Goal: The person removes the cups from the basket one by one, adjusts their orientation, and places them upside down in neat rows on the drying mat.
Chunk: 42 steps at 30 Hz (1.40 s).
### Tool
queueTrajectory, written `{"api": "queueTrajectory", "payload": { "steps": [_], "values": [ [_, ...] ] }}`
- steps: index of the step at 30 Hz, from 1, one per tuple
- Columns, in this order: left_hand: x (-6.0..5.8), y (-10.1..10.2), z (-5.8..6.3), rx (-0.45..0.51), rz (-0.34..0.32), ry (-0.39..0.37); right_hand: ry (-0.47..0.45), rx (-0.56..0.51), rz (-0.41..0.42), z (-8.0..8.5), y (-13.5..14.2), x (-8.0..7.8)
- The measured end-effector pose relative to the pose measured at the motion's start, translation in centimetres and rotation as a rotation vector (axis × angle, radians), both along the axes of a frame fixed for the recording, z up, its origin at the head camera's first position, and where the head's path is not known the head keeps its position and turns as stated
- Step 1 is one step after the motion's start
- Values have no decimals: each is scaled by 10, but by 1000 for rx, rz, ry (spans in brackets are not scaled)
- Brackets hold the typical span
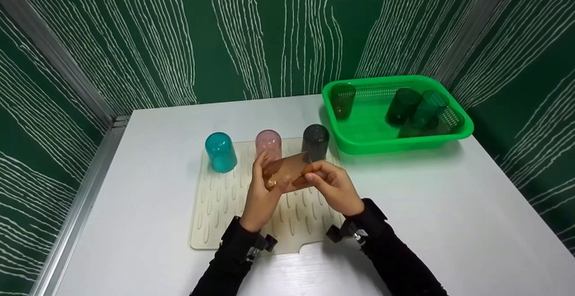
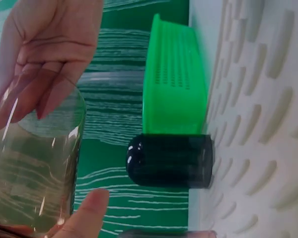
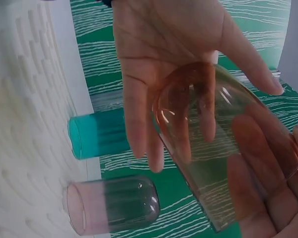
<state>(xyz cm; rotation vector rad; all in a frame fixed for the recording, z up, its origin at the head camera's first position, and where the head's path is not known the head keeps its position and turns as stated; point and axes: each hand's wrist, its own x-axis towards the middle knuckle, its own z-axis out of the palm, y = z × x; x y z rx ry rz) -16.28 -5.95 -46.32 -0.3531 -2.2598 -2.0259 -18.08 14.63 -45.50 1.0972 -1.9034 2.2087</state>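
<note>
A clear amber cup (image 1: 287,166) lies tilted sideways between both hands, above the ridged cream drying mat (image 1: 218,213). My left hand (image 1: 263,199) holds its closed base end, thumb on the near side and fingers on the far side. At the mouth end my right hand (image 1: 334,188) pinches the rim; several of its fingers show through the glass in the left wrist view. Behind the hands, a teal cup (image 1: 221,152), a pink cup (image 1: 268,143) and a dark grey cup (image 1: 316,141) stand upside down in a row on the mat.
A green plastic basket (image 1: 395,148) stands at the back right of the white table (image 1: 148,174), with several dark-tinted cups (image 1: 403,107) inside. Green walls with white wavy lines (image 1: 287,35) close off the back and sides.
</note>
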Motion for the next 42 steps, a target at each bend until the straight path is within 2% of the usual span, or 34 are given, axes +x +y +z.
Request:
{"api": "queueTrajectory", "payload": {
  "steps": [4, 9, 11, 15, 23, 31, 36, 42],
  "values": [
    [0, 1, 0, 53, 15, 2, -18, -14, 30, -1, -2, 0],
    [1, 2, 1, 94, -11, 5, -20, -18, 43, -3, -2, -1],
    [1, 2, 2, 100, -21, 7, -22, -20, 47, -4, 0, -1],
    [2, 2, 3, 51, -13, 43, -31, -3, 48, -3, 3, -2],
    [3, 2, 6, -32, -15, 72, 134, 318, -225, -3, 16, -6],
    [3, -2, 5, -112, -3, 72, 273, 467, -360, -1, 26, -10],
    [3, -4, 7, -151, 8, 96, 313, 552, -435, 1, 32, -12],
    [4, -6, 11, -205, 35, 117, 380, 675, -574, 0, 40, -19]
  ]
}}
